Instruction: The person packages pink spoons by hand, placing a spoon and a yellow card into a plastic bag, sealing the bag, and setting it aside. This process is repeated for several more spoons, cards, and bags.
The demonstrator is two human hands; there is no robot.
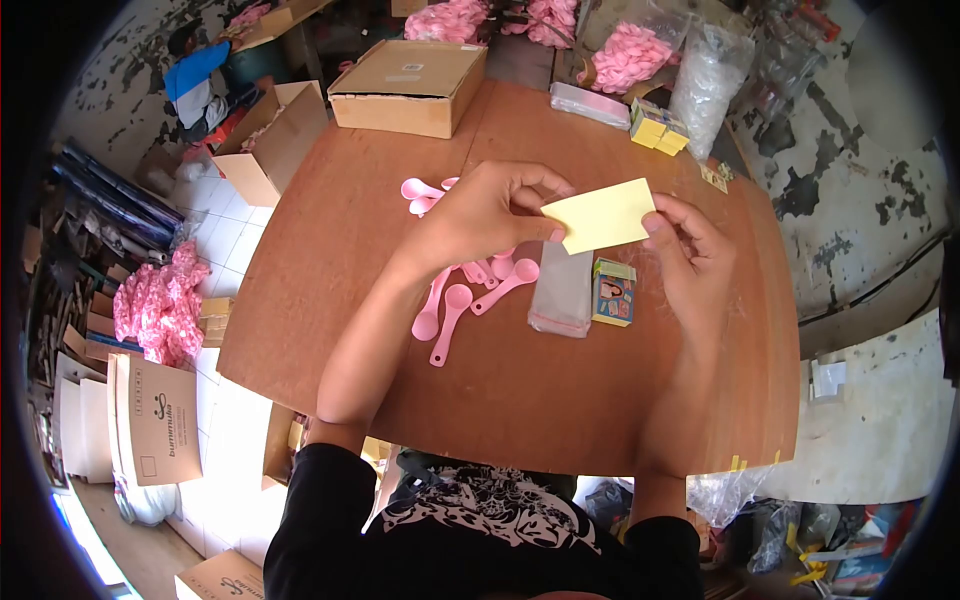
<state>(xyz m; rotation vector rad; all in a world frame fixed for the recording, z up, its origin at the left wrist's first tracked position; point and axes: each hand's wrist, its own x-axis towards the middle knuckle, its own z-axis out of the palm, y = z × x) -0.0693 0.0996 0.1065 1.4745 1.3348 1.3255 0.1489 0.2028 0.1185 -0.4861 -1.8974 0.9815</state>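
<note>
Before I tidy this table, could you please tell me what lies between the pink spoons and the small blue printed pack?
Clear plastic packaging lies between the pink spoons and the pack, in the head view.

A closed cardboard box sits at the far edge of the brown table before me, while a bulging clear plastic bag stands upright at the far right corner. Beyond the table to my left, an open carton stands near a person in a blue top. Dark rolls lie along the left side of the workroom, above a pink bundle and a carton printed with a black logo, beside white floor tiles. To my right, paint peels from a pale wall in dark patches.
</note>
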